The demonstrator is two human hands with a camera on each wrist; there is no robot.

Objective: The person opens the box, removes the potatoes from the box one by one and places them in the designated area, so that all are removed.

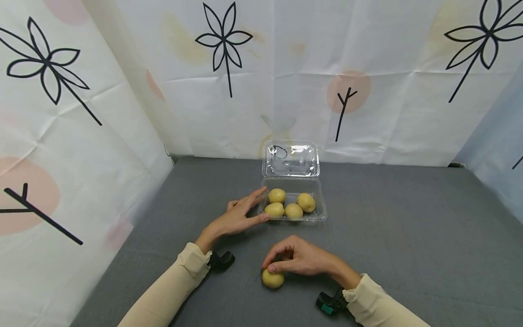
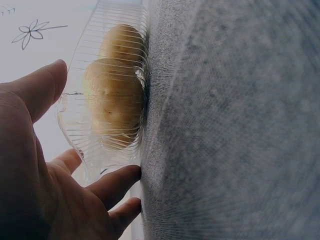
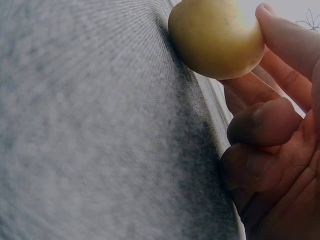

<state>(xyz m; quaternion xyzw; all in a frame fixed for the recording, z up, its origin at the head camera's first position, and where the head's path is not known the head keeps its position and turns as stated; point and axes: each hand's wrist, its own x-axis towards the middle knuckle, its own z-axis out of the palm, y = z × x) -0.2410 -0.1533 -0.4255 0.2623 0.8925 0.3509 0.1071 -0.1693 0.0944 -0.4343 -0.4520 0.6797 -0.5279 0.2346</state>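
A small yellow potato (image 1: 273, 279) rests on the grey table near its front. My right hand (image 1: 303, 257) pinches it between the thumb and the fingers; in the right wrist view the potato (image 3: 217, 40) sits at the fingertips, with the other fingers curled below. Farther back stands a clear plastic clamshell box (image 1: 321, 202), holding several potatoes (image 1: 306, 202). Spread fingers of my left hand (image 1: 234, 221) lie along the box's left side. The left wrist view has the thumb and fingers (image 2: 117, 186) close around the ribbed wall; contact is hard to tell.
The box's transparent lid (image 1: 292, 163) stands raised at the back, near a white cloth backdrop (image 1: 294, 104) with flower drawings. Grey cloth (image 1: 400, 227) covers the table. A black wrist strap shows on each arm.
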